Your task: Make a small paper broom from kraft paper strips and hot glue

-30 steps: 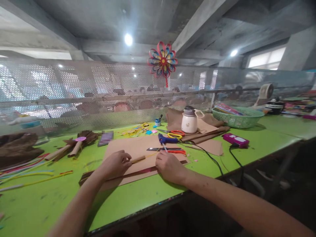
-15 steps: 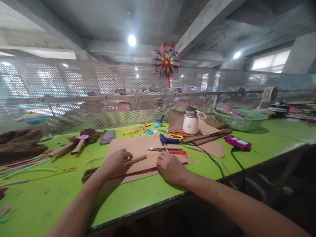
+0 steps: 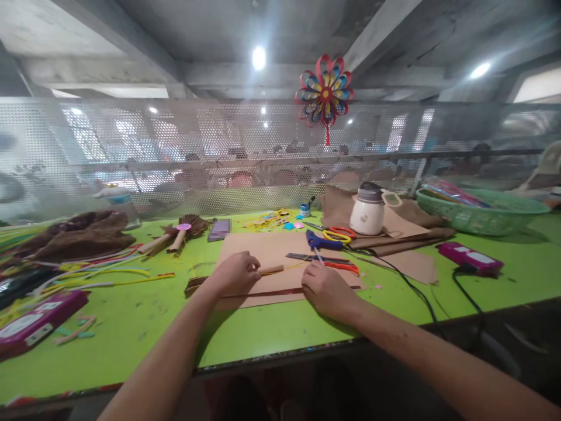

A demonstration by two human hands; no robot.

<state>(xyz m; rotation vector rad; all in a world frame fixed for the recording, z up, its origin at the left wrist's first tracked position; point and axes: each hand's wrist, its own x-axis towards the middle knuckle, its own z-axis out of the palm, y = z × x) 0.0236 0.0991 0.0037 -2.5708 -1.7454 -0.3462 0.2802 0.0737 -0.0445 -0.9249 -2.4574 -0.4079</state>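
My left hand (image 3: 236,273) pinches the near end of a thin rolled tube of brown paper (image 3: 272,269). A thin yellow strand runs from the tube towards my right hand (image 3: 328,292). That hand rests with curled fingers on the brown paper sheet (image 3: 245,242); what its fingertips hold is hidden. Just beyond it lies a blue glue gun (image 3: 325,241), with a whitish stick-like piece reaching down to the fingers. A craft knife (image 3: 302,257) and orange-handled scissors (image 3: 342,267) lie behind the right hand. Dark brown folded paper (image 3: 196,284) sticks out beneath my left wrist.
A cream jug (image 3: 367,215) stands on brown paper behind yellow- and red-handled scissors (image 3: 337,235). To the right are a green basket (image 3: 477,219) and a purple box (image 3: 471,258) with a cord. Paper stems (image 3: 177,241) and coloured strips lie left. A perforated screen runs behind.
The view has turned to the left, so everything sits further right and another purple box shows at the left. Both hands keep nearly the same place on the paper.
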